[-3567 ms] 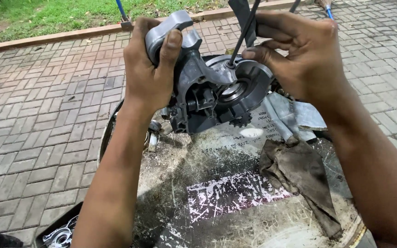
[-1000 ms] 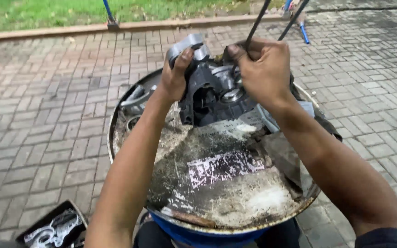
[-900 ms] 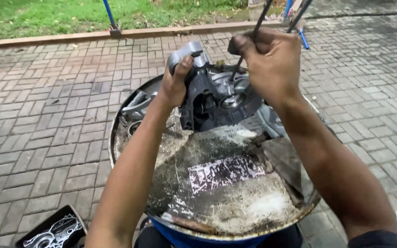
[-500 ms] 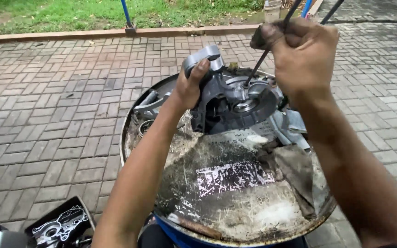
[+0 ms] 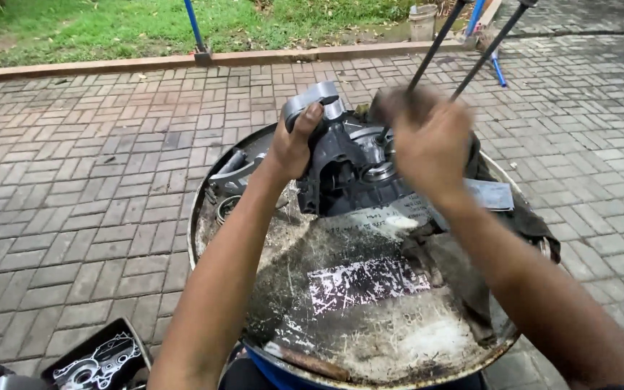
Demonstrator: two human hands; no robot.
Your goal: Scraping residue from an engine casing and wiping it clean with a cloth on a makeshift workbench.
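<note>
My left hand [image 5: 294, 141] grips the upper lug of a grey metal engine casing [image 5: 344, 162], which stands tilted on the far part of a round drum top [image 5: 290, 289]. My right hand [image 5: 427, 141], blurred by motion, is closed on a thin dark metal rod tool [image 5: 435, 45] with two long arms that rise up and to the right. The tool's lower end goes down into the casing's round bearing opening, hidden behind my fingers.
A dirty rag [image 5: 464, 267] lies on the drum's right side, with a grey metal piece [image 5: 489, 193] beyond it and small metal parts [image 5: 229, 177] at the left rim. A black tray holding an engine cover [image 5: 99, 357] sits on the brick paving. Grass and a kerb lie beyond.
My right hand has dropped from above the casing down onto it with the rod tool. My left hand keeps its hold on the casing.
</note>
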